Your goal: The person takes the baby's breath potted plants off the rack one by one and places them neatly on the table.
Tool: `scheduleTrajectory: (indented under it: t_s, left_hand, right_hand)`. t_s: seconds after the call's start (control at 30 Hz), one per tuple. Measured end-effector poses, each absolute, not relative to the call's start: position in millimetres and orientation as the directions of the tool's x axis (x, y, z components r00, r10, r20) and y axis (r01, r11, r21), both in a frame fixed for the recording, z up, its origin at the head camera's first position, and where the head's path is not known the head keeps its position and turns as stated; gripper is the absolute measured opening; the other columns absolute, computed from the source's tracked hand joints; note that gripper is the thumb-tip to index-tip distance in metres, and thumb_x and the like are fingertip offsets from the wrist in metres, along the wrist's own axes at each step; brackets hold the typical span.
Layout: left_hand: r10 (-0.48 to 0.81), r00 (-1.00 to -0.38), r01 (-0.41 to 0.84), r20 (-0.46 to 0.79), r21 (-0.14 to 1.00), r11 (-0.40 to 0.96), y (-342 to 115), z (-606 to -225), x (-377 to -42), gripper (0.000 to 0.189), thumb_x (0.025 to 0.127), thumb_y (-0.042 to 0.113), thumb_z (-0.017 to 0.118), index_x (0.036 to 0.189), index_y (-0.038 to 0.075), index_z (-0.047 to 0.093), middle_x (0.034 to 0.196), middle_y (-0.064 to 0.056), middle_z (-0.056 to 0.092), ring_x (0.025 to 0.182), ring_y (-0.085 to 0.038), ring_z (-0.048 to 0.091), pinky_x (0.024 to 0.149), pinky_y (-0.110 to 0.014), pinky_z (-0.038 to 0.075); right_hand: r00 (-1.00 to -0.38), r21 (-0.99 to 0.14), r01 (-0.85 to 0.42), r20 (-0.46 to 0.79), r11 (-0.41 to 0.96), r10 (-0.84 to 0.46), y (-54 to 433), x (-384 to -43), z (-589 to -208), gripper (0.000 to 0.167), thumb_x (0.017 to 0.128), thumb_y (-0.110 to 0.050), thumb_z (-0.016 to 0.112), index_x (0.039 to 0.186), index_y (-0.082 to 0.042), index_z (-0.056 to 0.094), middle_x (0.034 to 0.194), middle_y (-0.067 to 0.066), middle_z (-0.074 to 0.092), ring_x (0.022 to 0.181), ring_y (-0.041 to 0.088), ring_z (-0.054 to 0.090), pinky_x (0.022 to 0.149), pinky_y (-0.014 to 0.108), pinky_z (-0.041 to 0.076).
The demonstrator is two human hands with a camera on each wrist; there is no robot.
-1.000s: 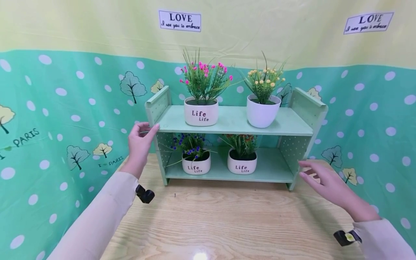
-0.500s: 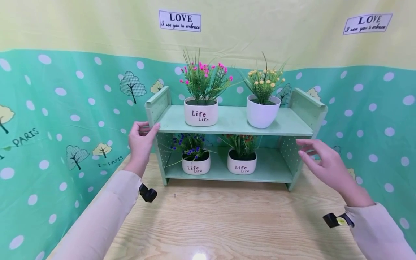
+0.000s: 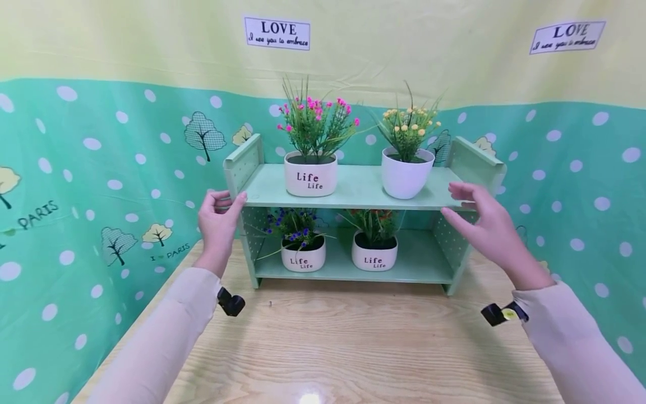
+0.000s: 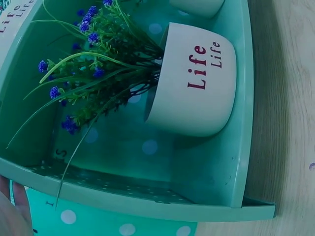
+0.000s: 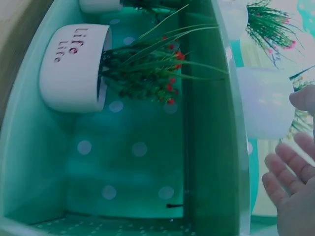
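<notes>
A two-tier green shelf [image 3: 348, 276] stands on the wooden table with four-sided framing of side panels. My left hand [image 3: 218, 227] holds its left side panel, thumb at the front edge and fingers on the outer side. On the upper tier are a white "Life" pot [image 3: 311, 177] with pink flowers and a plain white pot [image 3: 406, 178] with yellow flowers. My right hand [image 3: 481, 224] is by the upper board's right front, fingers spread and nothing in them, nearest the plain pot. Two "Life" pots, one with blue flowers [image 4: 197, 81] and one with orange-red flowers [image 5: 74, 69], sit below.
The wooden table [image 3: 353, 342] extends in front of the shelf. A green and yellow curtain [image 3: 126, 140] with dots and trees hangs behind and at both sides. Each wrist wears a small black camera, such as the right one [image 3: 493, 315].
My right hand has risen from beside the lower right of the shelf and moved left to the upper board, its fingers spreading. The left hand stays at the left panel.
</notes>
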State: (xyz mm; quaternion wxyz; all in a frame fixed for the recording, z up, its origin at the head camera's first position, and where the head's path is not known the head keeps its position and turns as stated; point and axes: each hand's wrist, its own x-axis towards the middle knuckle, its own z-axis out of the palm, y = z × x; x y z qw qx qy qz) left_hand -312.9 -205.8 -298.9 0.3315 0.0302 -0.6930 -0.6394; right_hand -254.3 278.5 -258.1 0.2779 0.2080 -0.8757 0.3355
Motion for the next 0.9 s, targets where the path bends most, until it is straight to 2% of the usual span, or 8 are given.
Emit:
scheduleTrajectory:
  t_s: [0.13, 0.23, 0.37, 0.53, 0.77, 0.9]
  left_hand:
    - [-0.457, -0.783, 0.383, 0.422, 0.906, 0.182, -204.8, -298.9, -312.7, 0.045, 0.086, 0.039, 0.080, 0.118, 0.013, 0.063, 0.104, 0.002, 0.060, 0.091, -0.012, 0.055, 0.076, -0.026, 0.051]
    - [-0.458, -0.780, 0.385, 0.426, 0.904, 0.185, -204.6, -299.2, -312.3, 0.045, 0.086, 0.040, 0.080, 0.118, 0.012, 0.063, 0.104, 0.002, 0.060, 0.091, -0.012, 0.055, 0.075, -0.026, 0.050]
    - [-0.464, -0.775, 0.387, 0.429, 0.903, 0.187, -205.2, -299.6, -312.3, 0.044, 0.086, 0.040, 0.080, 0.116, 0.012, 0.063, 0.102, 0.002, 0.060, 0.089, -0.012, 0.055, 0.074, -0.026, 0.050]
    - [-0.461, -0.781, 0.383, 0.422, 0.906, 0.181, -204.9, -300.2, -312.8, 0.044, 0.086, 0.040, 0.080, 0.116, 0.013, 0.063, 0.103, 0.002, 0.060, 0.090, -0.012, 0.055, 0.075, -0.026, 0.050]
    - [-0.455, -0.784, 0.389, 0.422, 0.906, 0.170, -205.7, -300.8, -313.8, 0.044, 0.086, 0.039, 0.080, 0.116, 0.013, 0.063, 0.104, 0.002, 0.061, 0.091, -0.013, 0.056, 0.075, -0.026, 0.051]
    - [-0.459, -0.780, 0.394, 0.426, 0.903, 0.169, -206.1, -301.1, -313.9, 0.043, 0.086, 0.039, 0.081, 0.115, 0.013, 0.063, 0.103, 0.001, 0.061, 0.091, -0.013, 0.056, 0.075, -0.025, 0.051]
  right_hand:
    - [-0.817, -0.551, -0.513, 0.549, 0.658, -0.178, 267.9, -266.5, -244.1, 0.077, 0.095, -0.031, 0.072, 0.155, -0.007, 0.031, 0.151, 0.018, 0.041, 0.135, 0.038, 0.041, 0.107, 0.058, 0.037]
    - [-0.853, -0.600, -0.483, 0.489, 0.638, -0.185, 261.2, -274.2, -235.9, 0.091, 0.093, -0.037, 0.072, 0.160, -0.011, 0.017, 0.160, 0.018, 0.028, 0.142, 0.041, 0.033, 0.109, 0.064, 0.032]
    - [-0.889, -0.656, -0.438, 0.418, 0.615, -0.188, 255.2, -283.2, -228.0, 0.102, 0.093, -0.042, 0.071, 0.162, -0.016, 0.000, 0.165, 0.014, 0.010, 0.148, 0.040, 0.020, 0.112, 0.064, 0.026]
    - [-0.919, -0.716, -0.392, 0.339, 0.579, -0.202, 253.2, -295.3, -222.9, 0.106, 0.094, -0.040, 0.070, 0.159, -0.020, -0.012, 0.166, 0.012, 0.000, 0.151, 0.035, 0.009, 0.117, 0.059, 0.018]
    - [-0.943, -0.799, -0.331, 0.265, 0.501, -0.200, 248.5, -308.4, -212.9, 0.108, 0.094, -0.044, 0.069, 0.159, -0.023, -0.014, 0.167, 0.007, -0.002, 0.151, 0.031, 0.007, 0.119, 0.056, 0.014]
    - [-0.948, -0.819, -0.317, 0.254, 0.477, -0.193, 246.3, -314.9, -207.9, 0.107, 0.094, -0.045, 0.069, 0.160, -0.020, -0.013, 0.167, 0.010, 0.000, 0.151, 0.031, 0.009, 0.120, 0.051, 0.014]
